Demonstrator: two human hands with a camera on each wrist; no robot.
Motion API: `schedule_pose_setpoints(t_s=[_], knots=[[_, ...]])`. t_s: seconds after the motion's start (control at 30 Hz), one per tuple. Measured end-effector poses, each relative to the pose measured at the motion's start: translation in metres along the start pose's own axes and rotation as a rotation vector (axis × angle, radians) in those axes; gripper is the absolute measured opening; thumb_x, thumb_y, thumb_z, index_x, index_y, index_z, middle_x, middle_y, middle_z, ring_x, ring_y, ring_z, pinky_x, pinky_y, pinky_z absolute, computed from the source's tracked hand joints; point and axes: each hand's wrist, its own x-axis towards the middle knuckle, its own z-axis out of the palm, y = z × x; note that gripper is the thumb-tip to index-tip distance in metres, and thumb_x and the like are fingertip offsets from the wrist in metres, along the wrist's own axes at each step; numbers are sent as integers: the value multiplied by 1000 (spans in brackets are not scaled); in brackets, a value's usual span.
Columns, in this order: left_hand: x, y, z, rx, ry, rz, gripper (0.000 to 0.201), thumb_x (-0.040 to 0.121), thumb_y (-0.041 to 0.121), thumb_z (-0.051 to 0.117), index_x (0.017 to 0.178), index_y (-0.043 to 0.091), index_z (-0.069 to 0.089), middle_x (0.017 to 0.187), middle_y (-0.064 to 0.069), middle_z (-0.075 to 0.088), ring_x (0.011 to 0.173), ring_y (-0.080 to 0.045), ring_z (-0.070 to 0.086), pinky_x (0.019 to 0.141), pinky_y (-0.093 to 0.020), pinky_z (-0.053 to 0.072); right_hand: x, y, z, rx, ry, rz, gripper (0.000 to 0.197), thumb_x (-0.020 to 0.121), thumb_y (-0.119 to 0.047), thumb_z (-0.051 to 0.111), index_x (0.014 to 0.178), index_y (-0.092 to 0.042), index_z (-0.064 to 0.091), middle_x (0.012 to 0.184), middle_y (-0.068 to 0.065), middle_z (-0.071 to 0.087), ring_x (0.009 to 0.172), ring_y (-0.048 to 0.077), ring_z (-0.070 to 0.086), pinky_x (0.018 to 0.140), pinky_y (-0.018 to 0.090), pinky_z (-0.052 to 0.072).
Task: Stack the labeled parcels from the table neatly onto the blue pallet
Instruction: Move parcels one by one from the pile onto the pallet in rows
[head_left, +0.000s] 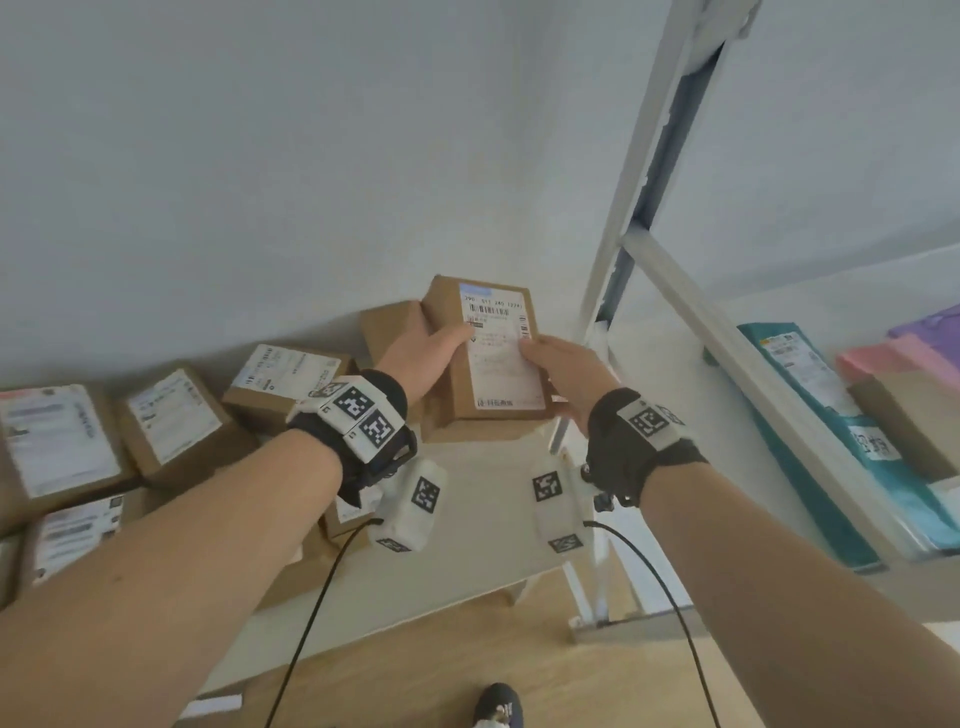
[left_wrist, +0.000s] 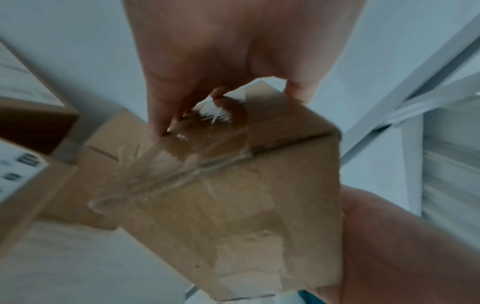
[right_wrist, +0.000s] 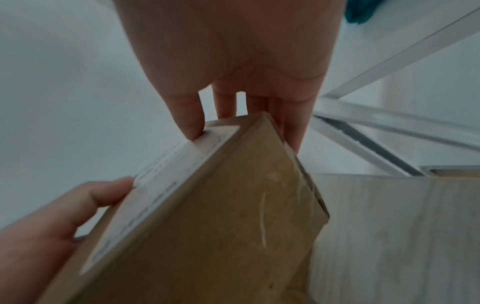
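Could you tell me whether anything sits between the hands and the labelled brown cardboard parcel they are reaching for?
Nothing visible does. The left hand and right hand already grip the brown cardboard parcel with the white shipping label from opposite sides, thumbs on the label. The blue pallet is not in view, so that path cannot be judged.

On my worktop (head_left: 483, 499), far right end: one parcel (head_left: 493, 353) raised between my left hand (head_left: 423, 358) on its left side and my right hand (head_left: 563, 366) on its right, above a second box (head_left: 478, 428) lying on the worktop, with another box (head_left: 387, 327) just behind-left by the wall. Left of these: a row of labelled parcels (head_left: 171, 415) along the wall, more in front of them. Right of the worktop: a shelf rack (head_left: 727, 332), flat packages (head_left: 810, 395) lying on its shelf.
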Motion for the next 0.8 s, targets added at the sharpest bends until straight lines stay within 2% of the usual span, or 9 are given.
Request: schedule_pose_setpoints(t_s=[0.07, 0.13, 0.27, 0.33, 0.4, 0.5, 0.57, 0.67, 0.8], knots=[[-8, -5, -21, -24, 36, 1, 69, 86, 36, 60, 142, 20, 23, 120, -3, 60, 101, -21, 62, 92, -43, 50, -3, -10, 21, -12, -30, -35, 28, 94, -27, 54, 120, -22, 61, 101, 0, 68, 95, 19, 63, 81, 37, 55], [-19, -11, -45, -34, 70, 2, 68, 85, 35, 63, 140, 22, 25, 122, -4, 61, 100, -23, 63, 91, -44, 51, -8, -18, 45, -31, -64, -73, 26, 94, -26, 54, 119, -22, 61, 96, -2, 68, 89, 17, 63, 72, 32, 55], [-46, -23, -98, -88, 176, 23, 65, 85, 35, 64, 138, 23, 29, 121, -5, 62, 95, -21, 65, 79, -36, 54, -23, -34, 99, -72, -131, -136, 24, 93, -25, 56, 114, -20, 64, 99, 0, 69, 89, 17, 65, 78, 35, 56], [-63, -34, -128, -100, 250, 43, 64, 84, 36, 65, 137, 23, 32, 120, -6, 63, 95, -22, 66, 83, -40, 55, -33, -41, 131, -90, -165, -169, 25, 92, -25, 57, 116, -19, 64, 104, 1, 70, 90, 17, 66, 76, 33, 57], [-84, -47, -158, -100, 323, 44, 74, 79, 43, 66, 141, 25, 30, 120, -5, 64, 96, -23, 67, 87, -44, 55, -46, -44, 165, -96, -212, -189, 27, 92, -25, 58, 118, -18, 63, 108, 2, 70, 90, 16, 67, 71, 30, 57], [-122, -74, -207, -121, 400, 27, 82, 77, 47, 66, 146, 28, 25, 123, -4, 62, 97, -22, 67, 87, -43, 55, -69, -44, 223, -114, -277, -189, 31, 91, -25, 59, 121, -17, 62, 109, 2, 70, 97, 18, 67, 80, 36, 57], [-149, -94, -240, -148, 443, 21, 73, 82, 42, 65, 144, 23, 29, 121, -3, 63, 96, -21, 66, 88, -42, 54, -90, -41, 265, -126, -307, -197, 32, 91, -25, 60, 122, -17, 61, 108, 2, 70, 94, 17, 66, 76, 33, 57], [-191, -125, -288, -153, 480, 29, 49, 85, 39, 63, 127, 24, 43, 117, 0, 65, 93, -18, 67, 84, -40, 56, -124, -36, 325, -140, -349, -204, 27, 92, -23, 59, 119, -18, 61, 96, -4, 70, 82, 10, 65, 60, 23, 51], [-249, -166, -346, -188, 524, 35, 37, 88, 37, 60, 119, 28, 40, 112, 3, 63, 92, -16, 65, 85, -38, 54, -168, -24, 402, -175, -408, -228, 27, 92, -22, 59, 118, -20, 61, 92, -6, 69, 78, 7, 65, 57, 21, 50]])
